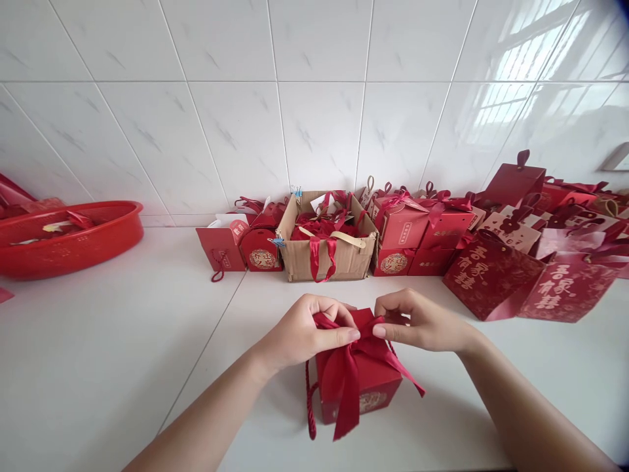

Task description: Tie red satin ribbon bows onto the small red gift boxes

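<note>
A red gift box (386, 378) with a gold round emblem stands on the white table in front of me. A wide red ribbon (350, 387) is tied in a bow on its top, with its tails hanging over the front and the right side. My left hand (314, 328) pinches the bow's left loop between thumb and fingers. On the other side, my right hand (410, 321) is closed on the right part of the ribbon. A twisted red cord (311, 400) hangs down at the box's left side.
A cardboard box (327, 257) full of red ribbons stands near the tiled wall. Red gift boxes (400, 231) flank it, with floral red bags (560, 288) further right. At the far left is a red plastic basin (98, 239).
</note>
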{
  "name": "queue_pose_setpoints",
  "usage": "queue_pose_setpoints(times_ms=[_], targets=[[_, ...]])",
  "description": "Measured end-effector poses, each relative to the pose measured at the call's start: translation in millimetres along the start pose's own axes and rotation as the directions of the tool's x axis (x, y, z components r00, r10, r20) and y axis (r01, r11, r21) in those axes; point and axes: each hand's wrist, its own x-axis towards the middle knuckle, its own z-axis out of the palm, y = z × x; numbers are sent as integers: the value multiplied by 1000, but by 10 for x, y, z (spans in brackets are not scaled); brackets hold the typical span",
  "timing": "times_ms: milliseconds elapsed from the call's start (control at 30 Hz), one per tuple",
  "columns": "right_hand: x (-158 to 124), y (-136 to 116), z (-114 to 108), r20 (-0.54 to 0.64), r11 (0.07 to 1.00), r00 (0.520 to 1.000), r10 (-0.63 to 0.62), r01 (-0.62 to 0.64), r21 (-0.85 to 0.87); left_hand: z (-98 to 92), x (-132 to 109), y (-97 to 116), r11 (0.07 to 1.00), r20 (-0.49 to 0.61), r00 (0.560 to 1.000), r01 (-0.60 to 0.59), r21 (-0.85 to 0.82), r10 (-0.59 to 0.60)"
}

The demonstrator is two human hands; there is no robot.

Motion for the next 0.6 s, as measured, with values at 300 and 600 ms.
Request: queue_pose_setpoints(times_ms=[300, 600], targets=[[49, 47, 88, -47, 961, 998, -36, 47, 272, 39, 11, -5, 997, -111, 993, -30, 68, 37], [122, 117, 84, -102, 927, 994, -40, 75, 369, 60, 46, -63, 997, -87, 994, -63, 33, 66]])
